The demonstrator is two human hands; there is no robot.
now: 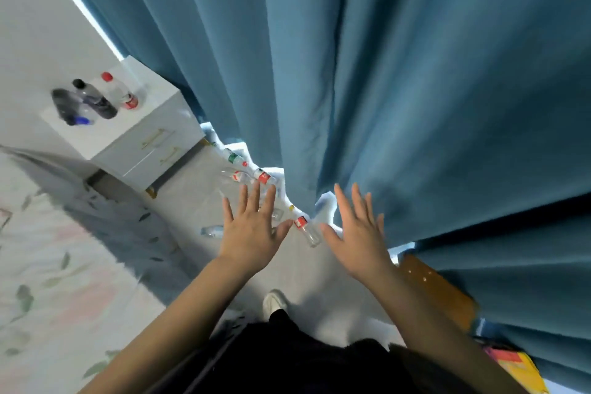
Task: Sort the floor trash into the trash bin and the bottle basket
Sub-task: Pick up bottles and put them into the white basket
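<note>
Head view: I am looking down on a bedroom floor, with one white shoe [274,300] at 6 o'clock and both bare arms reaching forward.
Left hand [252,232]: at 11 o'clock, palm down, fingers straight and spread, holding nothing and hovering over the litter.
Right hand [358,235]: at 1 o'clock, also palm down with fingers fanned and nothing in it, close to the curtain hem.
Nearest bottle [306,229]: at 12 o'clock, clear plastic with a red label, lying on its side on the floor between the two hands.
Floor bottles [263,176]: I count six in a loose trail running from 12 toward 11 o'clock. One clear bottle lies just left of the left hand, one is half hidden behind its fingers, and three sit farther off by the hem. More may lie under the cloth.
Handling: these look empty, so I judge them light, thin-walled, easily dented and likely to roll. I would take hold around the middle at the label, or at the stiffer neck.
Curtain [415,89]: blue, from 12 to 3 o'clock, with soft folds brushing the floor.
Cabinet [150,137]: white, at 10 o'clock, with three bottles on top. Two are upright and one lies flat.
Bed [48,265]: at 9 o'clock, with a floral cover.
Bin and basket: neither is in view.
</note>
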